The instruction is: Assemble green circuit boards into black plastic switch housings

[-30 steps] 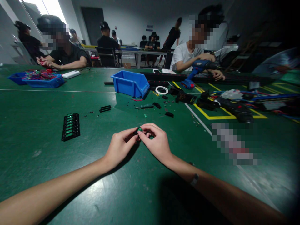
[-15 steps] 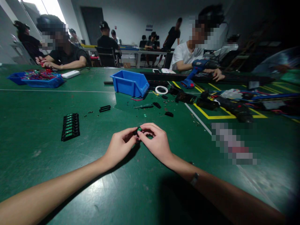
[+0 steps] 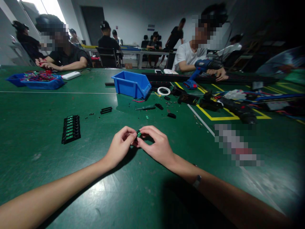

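Note:
My left hand [image 3: 120,147] and my right hand [image 3: 156,146] meet just above the green table [image 3: 47,152], pinching between their fingertips a small black part with a green insert [image 3: 138,134]. Most of the part is hidden by my fingers. To the left lies a black rack of several green-topped parts [image 3: 71,128]. Farther ahead lie a small black strip [image 3: 106,110], a screwdriver [image 3: 145,108] and scattered black bits [image 3: 171,115].
A blue bin [image 3: 131,84] stands ahead, with a white tape ring [image 3: 164,91] beside it. A second blue tray [image 3: 35,81] with coloured parts is far left. Other people sit across the table; one holds a blue power drill [image 3: 199,72]. Black tools and cables [image 3: 238,106] lie at right.
Both hands have drawn slightly to the left and my left fingers have curled more tightly around the small part. The part has turned a little between the fingertips.

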A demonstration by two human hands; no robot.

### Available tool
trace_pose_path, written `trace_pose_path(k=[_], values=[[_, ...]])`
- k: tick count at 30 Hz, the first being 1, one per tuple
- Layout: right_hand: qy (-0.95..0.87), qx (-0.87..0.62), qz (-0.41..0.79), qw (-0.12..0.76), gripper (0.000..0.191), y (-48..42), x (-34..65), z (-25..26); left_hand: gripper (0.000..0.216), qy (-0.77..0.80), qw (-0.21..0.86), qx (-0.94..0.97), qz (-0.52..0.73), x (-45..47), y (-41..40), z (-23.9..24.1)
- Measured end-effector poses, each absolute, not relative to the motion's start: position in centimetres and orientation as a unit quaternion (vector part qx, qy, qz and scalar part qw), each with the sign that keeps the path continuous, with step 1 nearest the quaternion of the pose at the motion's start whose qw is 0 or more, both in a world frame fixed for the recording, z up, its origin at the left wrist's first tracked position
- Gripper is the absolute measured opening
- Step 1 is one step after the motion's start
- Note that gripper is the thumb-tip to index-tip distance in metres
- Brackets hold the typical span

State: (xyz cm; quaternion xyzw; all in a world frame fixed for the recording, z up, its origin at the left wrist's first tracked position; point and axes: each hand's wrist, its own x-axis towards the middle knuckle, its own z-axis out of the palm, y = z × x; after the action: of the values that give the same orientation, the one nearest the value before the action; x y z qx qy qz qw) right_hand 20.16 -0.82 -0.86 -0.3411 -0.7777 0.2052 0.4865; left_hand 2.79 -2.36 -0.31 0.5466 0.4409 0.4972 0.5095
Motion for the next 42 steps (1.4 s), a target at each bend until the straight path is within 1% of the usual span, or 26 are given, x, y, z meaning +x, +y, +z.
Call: trace_pose_path(k=[3,9,23,42], values=[[-0.792,-0.324,0.194,0.48,0.016,-0.83,20.24,-0.85,0.021,0.445,0.511,0.543,0.496,2.75,-2.21,-0.38],[-0.815,-0.295,0.178,0.466,0.013,-0.84,20.42,-0.68,0.033,0.451,0.51,0.55,0.484,2.59,-2.09,-0.54],[-0.833,-0.28,0.16,0.449,0.014,-0.67,20.63,-0.62,0.034,0.458,0.488,0.57,0.477,2.68,-2.16,-0.42],[-0.833,-0.283,0.173,0.443,0.017,-0.72,20.7,-0.63,0.032,0.452,0.498,0.558,0.486,2.75,-2.22,-0.2]])
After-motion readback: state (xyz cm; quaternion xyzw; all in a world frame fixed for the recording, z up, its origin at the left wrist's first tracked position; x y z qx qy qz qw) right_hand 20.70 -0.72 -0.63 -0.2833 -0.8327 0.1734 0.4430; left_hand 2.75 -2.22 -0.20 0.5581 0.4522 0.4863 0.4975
